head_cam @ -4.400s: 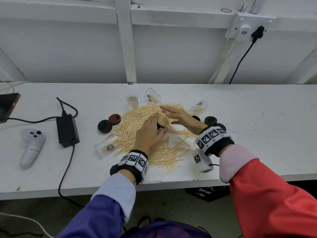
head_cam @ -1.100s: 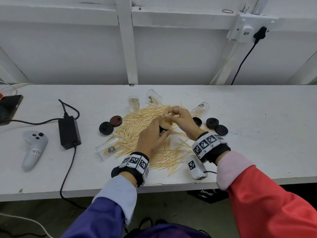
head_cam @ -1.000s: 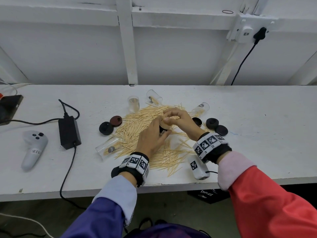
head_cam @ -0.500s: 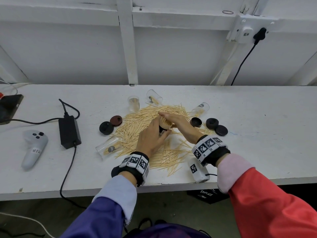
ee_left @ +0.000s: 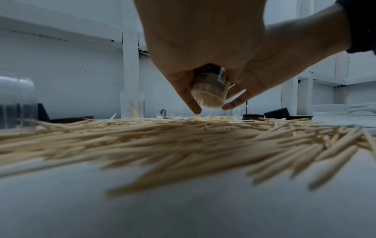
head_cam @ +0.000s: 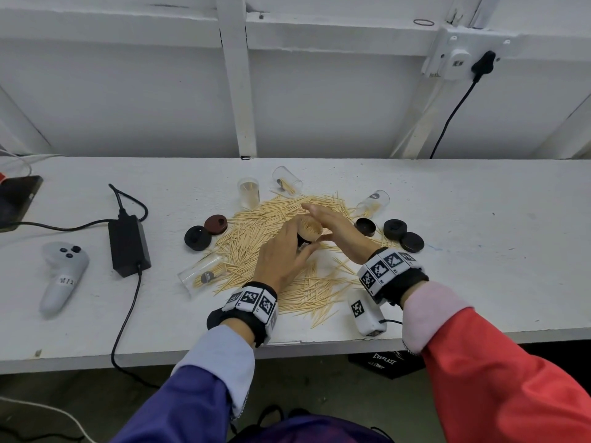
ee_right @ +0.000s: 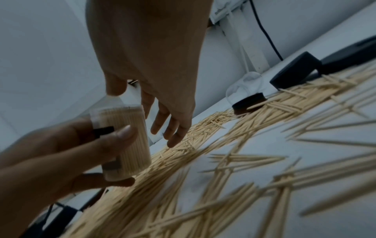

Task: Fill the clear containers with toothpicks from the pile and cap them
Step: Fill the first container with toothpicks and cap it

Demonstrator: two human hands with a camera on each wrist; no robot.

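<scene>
My left hand (head_cam: 281, 251) grips the clear container (ee_right: 122, 141) round its lower body, packed full of toothpicks, its long axis standing nearly upright with the open mouth tipped a little away from me, over the middle of the toothpick pile (head_cam: 271, 238) on the table (head_cam: 479, 225). My right hand (head_cam: 332, 225) is open, fingers straight and spread, hovering just beside the mouth and holding nothing. I judge this one is full and wants its cap next. The nearest caps, three black caps (head_cam: 395, 228), lie on the table to the right of the pile, close to my right wrist, so the right hand is the nearer one to fetch one; a black cap and a brown cap (head_cam: 216, 223) lie on the left, further from it. The container has a dark label (ee_left: 211, 75) whose print I cannot read. "EVERLAST" shows on a dark box (head_cam: 383, 359) under the table edge.
</scene>
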